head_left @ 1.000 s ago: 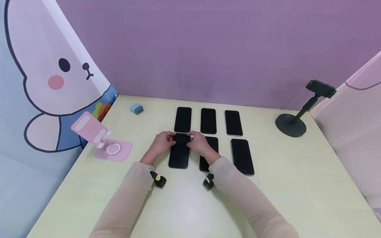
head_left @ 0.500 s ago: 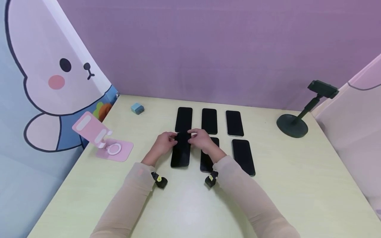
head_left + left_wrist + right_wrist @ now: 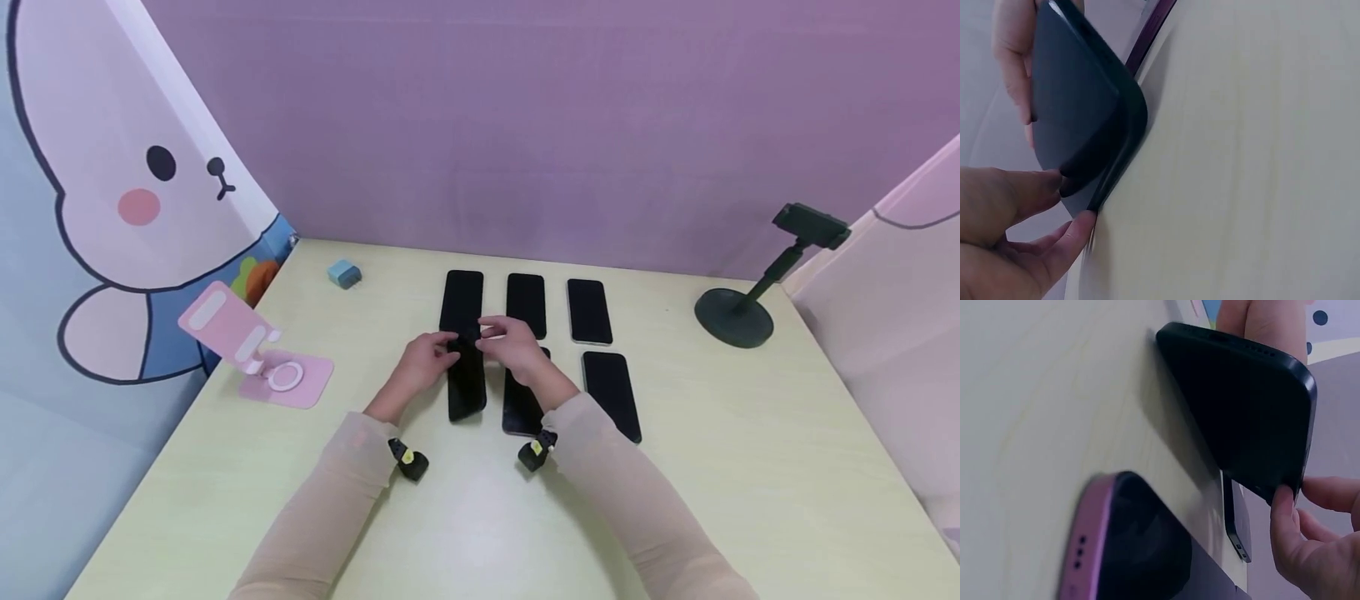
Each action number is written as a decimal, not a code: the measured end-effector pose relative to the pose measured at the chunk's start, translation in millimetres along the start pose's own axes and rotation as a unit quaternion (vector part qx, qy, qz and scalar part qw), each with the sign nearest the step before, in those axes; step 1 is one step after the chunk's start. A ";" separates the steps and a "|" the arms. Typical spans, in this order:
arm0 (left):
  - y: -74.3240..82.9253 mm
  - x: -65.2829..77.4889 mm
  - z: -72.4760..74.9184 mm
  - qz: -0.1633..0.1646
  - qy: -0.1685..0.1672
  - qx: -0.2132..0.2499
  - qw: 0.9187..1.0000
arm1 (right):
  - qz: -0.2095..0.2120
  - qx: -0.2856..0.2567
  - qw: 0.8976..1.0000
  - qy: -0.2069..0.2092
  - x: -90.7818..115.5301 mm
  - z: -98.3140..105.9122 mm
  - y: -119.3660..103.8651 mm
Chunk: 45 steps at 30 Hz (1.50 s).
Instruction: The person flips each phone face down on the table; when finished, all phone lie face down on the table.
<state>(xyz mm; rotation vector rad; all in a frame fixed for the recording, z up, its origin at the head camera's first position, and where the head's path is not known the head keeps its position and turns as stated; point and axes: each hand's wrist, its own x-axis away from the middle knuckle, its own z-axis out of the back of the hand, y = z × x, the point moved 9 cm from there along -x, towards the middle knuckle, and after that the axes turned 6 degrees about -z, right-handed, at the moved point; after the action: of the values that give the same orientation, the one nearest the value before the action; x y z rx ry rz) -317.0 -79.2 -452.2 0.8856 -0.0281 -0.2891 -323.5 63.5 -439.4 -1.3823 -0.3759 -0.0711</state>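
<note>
Both hands hold one black smartphone point(image 3: 467, 390) between them by its long edges, near its far end. My left hand point(image 3: 424, 363) pinches the left edge; in the left wrist view its thumb and fingers point(image 3: 1075, 240) meet at the rim. On the opposite edge, my right hand point(image 3: 514, 345) pinches with thumb and fingertips, as the right wrist view shows. The phone is tilted, casts a shadow on the table, and overlaps the back-left phone point(image 3: 461, 293) in the head view. Under my right wrist lies the front-middle phone point(image 3: 521, 408), partly hidden.
Other dark phones lie at back middle point(image 3: 527, 302), back right point(image 3: 589, 312) and front right point(image 3: 612, 393). A pink folding phone stand point(image 3: 315, 385) and a blue charger plug point(image 3: 344, 273) stand left. A dark round-based stand point(image 3: 733, 318) is at the far right of the pale table point(image 3: 780, 467).
The held phone has lifted off the table, tilted, and shifted slightly right and away from me. Both hands moved with it. The other phones stay in place.
</note>
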 end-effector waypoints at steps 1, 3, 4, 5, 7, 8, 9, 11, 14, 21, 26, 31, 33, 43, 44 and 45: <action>1.0 0.0 -0.7 -0.003 0.001 0.003 1.000 | -0.002 -0.008 1.000 0.001 -0.3 0.3 0.3; 2.6 0.2 -2.0 -0.004 0.002 0.011 1.000 | -0.006 -0.028 1.000 0.000 -1.3 0.3 1.4; 3.4 0.4 -2.3 -0.005 0.004 0.016 1.000 | -0.007 -0.038 0.999 -0.002 -1.6 -0.1 1.6; 4.2 0.6 -2.5 -0.005 0.006 0.020 1.000 | -0.008 -0.046 0.999 -0.005 -2.0 -0.5 1.9; 5.4 1.3 -3.0 -0.002 0.010 0.033 0.999 | -0.009 -0.056 0.998 -0.013 -2.0 -1.6 1.9; 5.8 1.6 -3.3 0.000 0.013 0.042 0.999 | -0.009 -0.060 0.998 -0.017 -1.8 -2.3 1.6; 6.6 2.1 -3.3 0.002 0.016 0.051 0.999 | -0.008 -0.060 0.998 -0.022 -1.3 -2.8 1.1; 8.0 2.6 -3.5 0.005 0.022 0.071 0.997 | -0.007 -0.066 0.997 -0.030 -0.5 -3.6 0.6; 10.5 3.3 -2.5 0.009 0.035 0.099 0.994 | -0.006 -0.069 0.997 -0.040 0.7 -4.6 -0.2; 11.4 3.6 -4.7 0.016 0.053 0.174 0.983 | -0.004 -0.063 0.997 -0.044 1.5 -5.1 -1.8; 12.0 4.4 -3.7 0.015 0.070 0.216 0.974 | 0.013 -0.061 0.997 -0.040 2.7 -6.8 -7.8; 10.8 3.9 -1.9 0.021 0.085 0.220 0.972 | 0.021 -0.049 0.998 -0.034 4.8 -8.5 -13.0; 10.4 3.8 -1.1 0.020 0.088 0.213 0.973 | 0.021 -0.045 0.998 -0.033 5.0 -8.8 -13.5; 16.3 4.8 9.0 0.023 0.110 0.172 0.979 | 0.011 -0.057 0.998 -0.039 1.3 -13.1 -6.0; 17.0 5.0 11.0 0.024 0.115 0.164 0.979 | 0.009 -0.056 0.997 -0.042 1.1 -14.6 -4.5; 17.3 5.0 12.5 0.024 0.119 0.156 0.980 | 0.008 -0.054 0.998 -0.044 1.0 -15.8 -3.1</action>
<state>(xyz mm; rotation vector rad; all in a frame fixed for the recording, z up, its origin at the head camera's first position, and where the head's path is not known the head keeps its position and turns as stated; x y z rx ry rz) -310.0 -79.7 -431.5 1.2254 0.1301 -0.1336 -320.0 47.8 -438.4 -1.4983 -0.4398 -0.0168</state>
